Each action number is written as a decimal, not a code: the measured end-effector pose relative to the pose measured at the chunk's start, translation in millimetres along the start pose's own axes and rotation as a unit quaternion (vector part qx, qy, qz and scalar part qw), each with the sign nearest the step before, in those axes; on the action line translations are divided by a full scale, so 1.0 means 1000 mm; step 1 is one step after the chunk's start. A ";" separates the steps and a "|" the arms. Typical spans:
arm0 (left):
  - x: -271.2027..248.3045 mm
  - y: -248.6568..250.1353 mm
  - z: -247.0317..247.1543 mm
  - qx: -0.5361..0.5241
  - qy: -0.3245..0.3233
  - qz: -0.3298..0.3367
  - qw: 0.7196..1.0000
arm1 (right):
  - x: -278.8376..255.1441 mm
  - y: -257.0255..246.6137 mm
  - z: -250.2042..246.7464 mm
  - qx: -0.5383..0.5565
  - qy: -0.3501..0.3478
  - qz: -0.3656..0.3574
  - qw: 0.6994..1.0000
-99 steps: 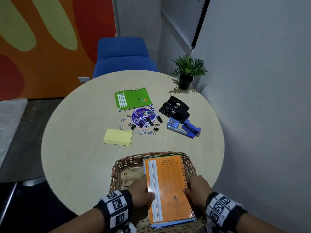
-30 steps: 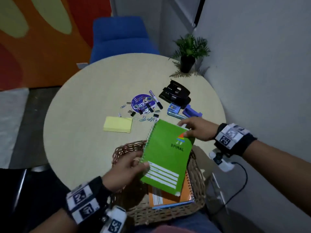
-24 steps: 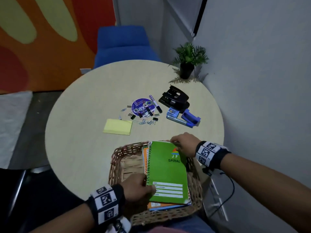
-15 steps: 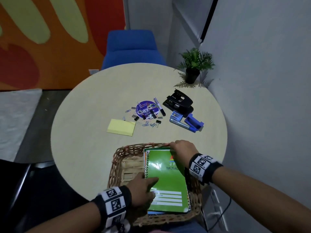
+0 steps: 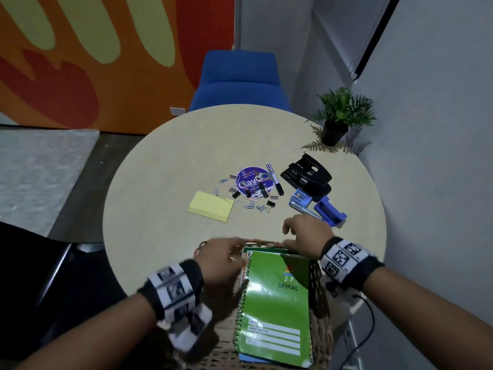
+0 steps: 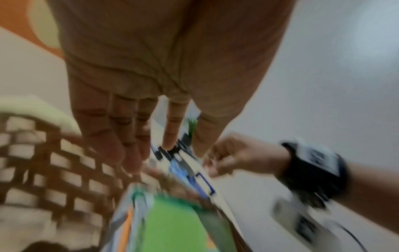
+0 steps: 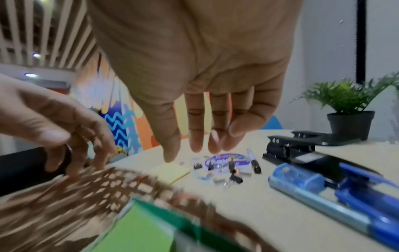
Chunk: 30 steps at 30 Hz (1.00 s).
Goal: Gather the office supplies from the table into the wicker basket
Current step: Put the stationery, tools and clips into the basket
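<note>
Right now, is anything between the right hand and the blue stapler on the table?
Nothing visible. The right hand hovers empty above bare table, and the blue stapler lies just beyond its fingers.

The head camera looks down and forward from above the near edge of the round table [image 5: 149,182], taking in the wicker basket [image 5: 320,303] close below, the hole punch [image 5: 306,174] and potted plant [image 5: 338,116] far right, and a blue chair [image 5: 240,78] beyond.

The left wrist camera sits very close beneath the left hand [image 6: 151,68], facing right across the basket [image 6: 43,170]; it is blurred.

The right wrist camera sits under the right hand [image 7: 194,68], low over the table, facing far.

All three share the basket's far rim and the green spiral notebook [image 5: 277,303]; the right wrist and head views share the blue stapler [image 7: 334,192].
</note>
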<state>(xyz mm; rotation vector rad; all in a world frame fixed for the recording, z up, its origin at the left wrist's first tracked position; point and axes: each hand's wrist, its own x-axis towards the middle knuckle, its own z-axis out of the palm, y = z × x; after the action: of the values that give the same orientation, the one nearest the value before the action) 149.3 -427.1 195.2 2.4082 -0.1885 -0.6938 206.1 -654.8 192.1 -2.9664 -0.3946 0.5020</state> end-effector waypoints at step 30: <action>0.188 -0.134 -0.078 0.214 0.032 -0.182 0.959 | 0.199 0.130 -0.035 -0.128 -0.082 0.089 0.984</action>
<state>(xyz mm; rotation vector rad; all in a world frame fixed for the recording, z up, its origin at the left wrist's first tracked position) 345.6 -334.0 85.8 2.9182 0.1544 -0.7990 429.7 -727.5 145.0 -3.2384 -0.2246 0.7745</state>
